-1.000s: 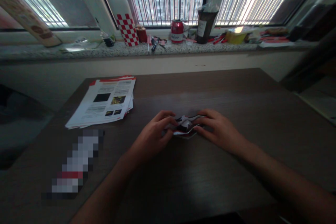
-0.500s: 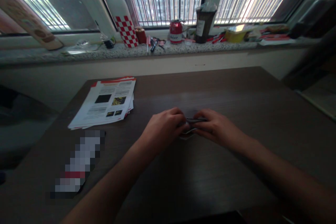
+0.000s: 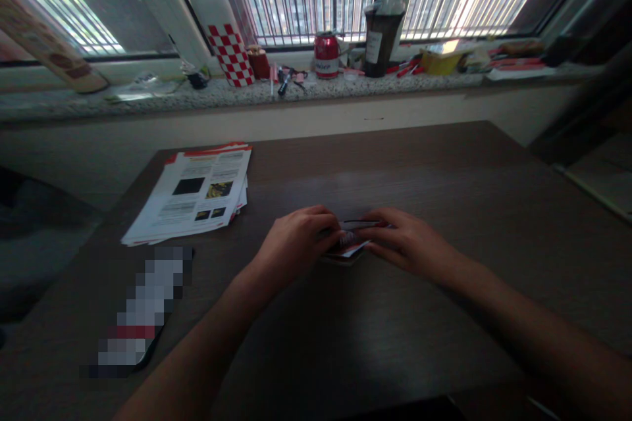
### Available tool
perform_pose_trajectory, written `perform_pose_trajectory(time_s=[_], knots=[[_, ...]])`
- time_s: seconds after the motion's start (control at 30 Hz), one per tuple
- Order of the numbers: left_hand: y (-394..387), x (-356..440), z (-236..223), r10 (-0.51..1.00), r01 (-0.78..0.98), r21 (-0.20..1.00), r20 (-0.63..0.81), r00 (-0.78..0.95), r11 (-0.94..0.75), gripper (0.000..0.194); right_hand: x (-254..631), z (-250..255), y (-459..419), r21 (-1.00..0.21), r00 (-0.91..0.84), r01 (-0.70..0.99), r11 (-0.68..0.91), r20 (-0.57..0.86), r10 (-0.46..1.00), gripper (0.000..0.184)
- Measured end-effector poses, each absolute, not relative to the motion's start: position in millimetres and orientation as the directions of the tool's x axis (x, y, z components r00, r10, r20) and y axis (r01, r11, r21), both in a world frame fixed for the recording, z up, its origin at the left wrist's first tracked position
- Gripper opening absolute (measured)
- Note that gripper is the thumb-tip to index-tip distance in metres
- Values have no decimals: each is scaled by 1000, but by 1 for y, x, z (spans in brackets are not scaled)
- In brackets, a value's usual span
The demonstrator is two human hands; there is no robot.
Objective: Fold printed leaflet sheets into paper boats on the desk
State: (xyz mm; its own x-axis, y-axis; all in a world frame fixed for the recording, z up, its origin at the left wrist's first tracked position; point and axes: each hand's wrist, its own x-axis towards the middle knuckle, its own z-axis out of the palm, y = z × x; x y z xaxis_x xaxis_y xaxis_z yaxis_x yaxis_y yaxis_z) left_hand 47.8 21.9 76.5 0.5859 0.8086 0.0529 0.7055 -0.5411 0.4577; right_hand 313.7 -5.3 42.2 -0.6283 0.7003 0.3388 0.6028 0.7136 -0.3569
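A small folded piece of printed paper (image 3: 348,248), white with dark and reddish print, is between my two hands low over the table (image 3: 345,342). At its left side my left hand (image 3: 299,238) has its fingers curled onto the paper. From the right, my right hand (image 3: 412,237) grips the other side, its fingers bent over the upper layer. A thin dark edge shows along the far side of the paper. My fingers cover much of it, so the full shape of the fold is hidden.
A stack of printed sheets (image 3: 190,194) lies at the table's far left. Nearer me is a blurred-out phone-like slab (image 3: 141,312). The windowsill (image 3: 168,104) carries a checkered bottle (image 3: 230,56), a red can (image 3: 326,56), a dark drink cup (image 3: 378,46) and a yellow container (image 3: 439,64).
My left hand has shifted slightly left, and more of the paper's printed face shows between my hands. The right hand stays nearly in place. The whole view has moved a little.
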Motion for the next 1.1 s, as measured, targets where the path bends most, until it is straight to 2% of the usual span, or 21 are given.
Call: perform_pose_trajectory(time_s=[0.2,0.33,0.47,0.73,0.93,1.1], knots=[[23,46,70,789,661,502,72,611,-558,11,311,45,-8,-428,-616,606,670,281,736,42],[15,33,63,797,623,546,150,585,-560,31,311,43,-8,-438,-580,638,633,267,770,48],[4,17,57,817,637,549,163,553,-540,32,312,39,-10,-451,-552,656,605,259,792,61],[-3,18,42,837,628,601,135,531,-495,42,306,33,-14,-461,-521,658,595,291,802,46],[-2,24,43,832,627,598,129,540,-499,37,303,30,-14,-445,-528,652,614,314,789,47],[-1,26,43,860,647,607,126,494,-460,41,302,30,-12,-430,-521,675,599,297,800,46]])
